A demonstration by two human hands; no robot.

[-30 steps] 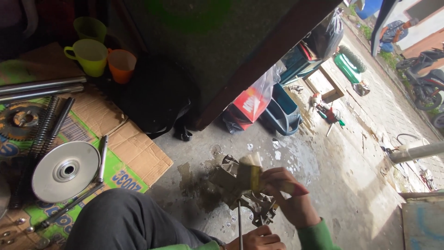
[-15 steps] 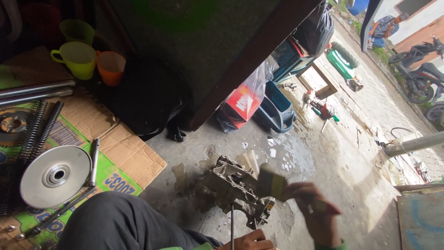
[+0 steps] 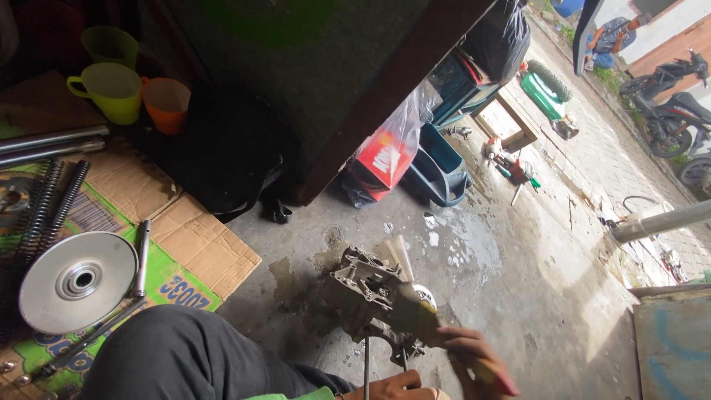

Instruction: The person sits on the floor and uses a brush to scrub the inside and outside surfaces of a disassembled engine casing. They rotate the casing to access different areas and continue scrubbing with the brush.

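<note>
A paintbrush (image 3: 415, 315) is gripped in the right hand (image 3: 470, 355) and pressed against a greasy engine casing (image 3: 366, 292), which is set on the wet concrete floor (image 3: 503, 274). A thin metal rod (image 3: 366, 363) is clasped by the left hand (image 3: 396, 387) just below the casing. A pulley disc (image 3: 78, 281) is laid on cardboard (image 3: 192, 241) well apart.
</note>
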